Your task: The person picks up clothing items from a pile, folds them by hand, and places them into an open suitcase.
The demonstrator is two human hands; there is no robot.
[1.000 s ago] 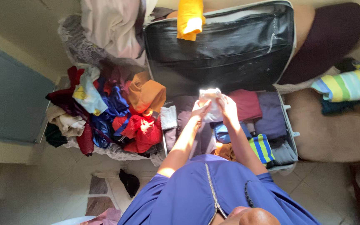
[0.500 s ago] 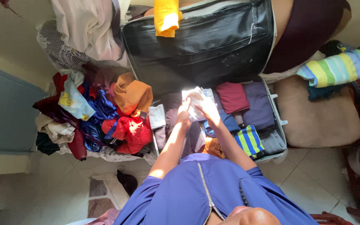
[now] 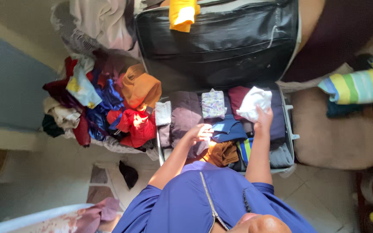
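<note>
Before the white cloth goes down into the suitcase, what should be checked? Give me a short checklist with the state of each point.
1. Right hand grips the white cloth: ok.
2. Cloth folded compact: not ok, it looks bunched.
3. Left hand free of cloth: ok, it rests open on the grey-purple garment.
4. Suitcase lid stands open: ok.
5. Free room beneath the cloth: cannot tell; the maroon garment and others already lie there.

Blue short-sleeved garment with a grey front zip at lower centre of the frame; bare forearms; left hand and right hand without gloves.
</note>
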